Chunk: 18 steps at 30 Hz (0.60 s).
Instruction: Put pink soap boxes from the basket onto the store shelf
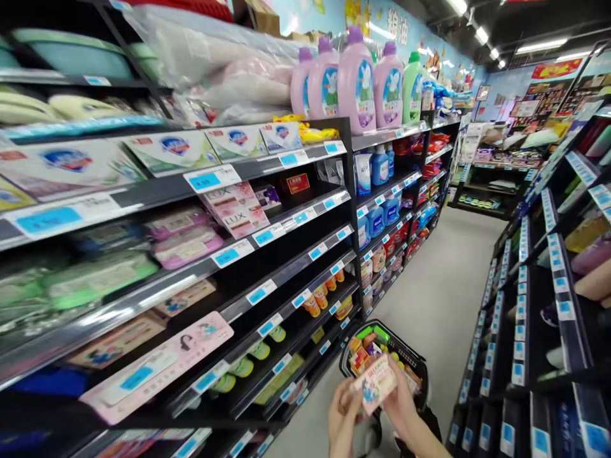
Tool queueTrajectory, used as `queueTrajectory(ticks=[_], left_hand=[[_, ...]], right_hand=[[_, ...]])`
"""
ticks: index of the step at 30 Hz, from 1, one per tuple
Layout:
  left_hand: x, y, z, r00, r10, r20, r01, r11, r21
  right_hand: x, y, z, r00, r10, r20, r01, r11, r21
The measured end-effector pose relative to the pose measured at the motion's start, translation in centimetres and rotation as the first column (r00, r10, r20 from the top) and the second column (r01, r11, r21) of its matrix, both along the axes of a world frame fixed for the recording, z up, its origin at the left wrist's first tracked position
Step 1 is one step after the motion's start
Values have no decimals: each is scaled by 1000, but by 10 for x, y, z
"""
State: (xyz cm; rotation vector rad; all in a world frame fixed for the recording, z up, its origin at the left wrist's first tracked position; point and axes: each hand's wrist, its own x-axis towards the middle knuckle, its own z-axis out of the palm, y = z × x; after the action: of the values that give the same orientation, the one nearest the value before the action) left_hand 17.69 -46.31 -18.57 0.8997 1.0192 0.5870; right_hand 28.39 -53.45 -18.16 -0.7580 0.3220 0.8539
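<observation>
Pale box (375, 385) grasped in 2 hands at the shopping basket

The left hand (344, 407) holds the left end of the pale box, its fingers bent against the cardboard. The right hand (400, 402) grasps the right end, so the box is held between both. Red lettering and a small bluish figure show on its face, and it is tilted, its right end higher.

In the view, the box overlaps the near part of a black basket (405, 338); whether it touches the rim cannot be told. Inside the basket, packages (359, 361), several yellow or red, lie in a jumble, with a bright green item (373, 331) by the far edge. Below it is the pale grey floor (429, 267) of an aisle.

The left rack (296, 248) carries blue-and-white price labels along its shelf front edges. On its top stand 4 purple jugs (356, 83) and, to their right, 1 green jug (413, 89). White soap boxes (238, 140) line the front edge of the shelf just below. Under them, pink LUX boxes (236, 210) sit at another front edge. Orange cups (312, 305) stand near the right end of a lower shelf. A pink sign (162, 369) hangs at a shelf edge nearer the camera. The right rack (541, 286) borders the aisle's other side.
</observation>
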Motion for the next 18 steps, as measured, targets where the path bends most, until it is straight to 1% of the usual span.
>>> queueTrajectory(ticks=[2, 5, 8, 11, 13, 15, 18], left_hand=[[3, 5, 8, 999, 13, 34, -13, 1000, 13], [8, 11, 16, 999, -13, 32, 12, 1000, 19], [13, 13, 19, 999, -10, 32, 10, 1000, 4], [16, 9, 17, 998, -8, 55, 9, 1000, -24], [17, 5, 15, 997, -17, 69, 20, 999, -41], [17, 1, 11, 997, -35, 68, 38, 999, -39], [20, -3, 3, 999, -39, 27, 39, 999, 8]], right_hand=[[2, 0, 1, 1000, -28, 7, 28, 1000, -6], [4, -2, -4, 999, -42, 18, 42, 999, -8], [7, -6, -13, 996, -85, 36, 87, 994, -69], [8, -10, -18, 990, -127, 68, 136, 980, -145], [8, -13, -17, 986, -135, 99, 150, 974, -167], [8, -15, -15, 986, -113, 126, 133, 977, -167], [6, -18, -14, 987, -43, 158, 72, 980, -183]])
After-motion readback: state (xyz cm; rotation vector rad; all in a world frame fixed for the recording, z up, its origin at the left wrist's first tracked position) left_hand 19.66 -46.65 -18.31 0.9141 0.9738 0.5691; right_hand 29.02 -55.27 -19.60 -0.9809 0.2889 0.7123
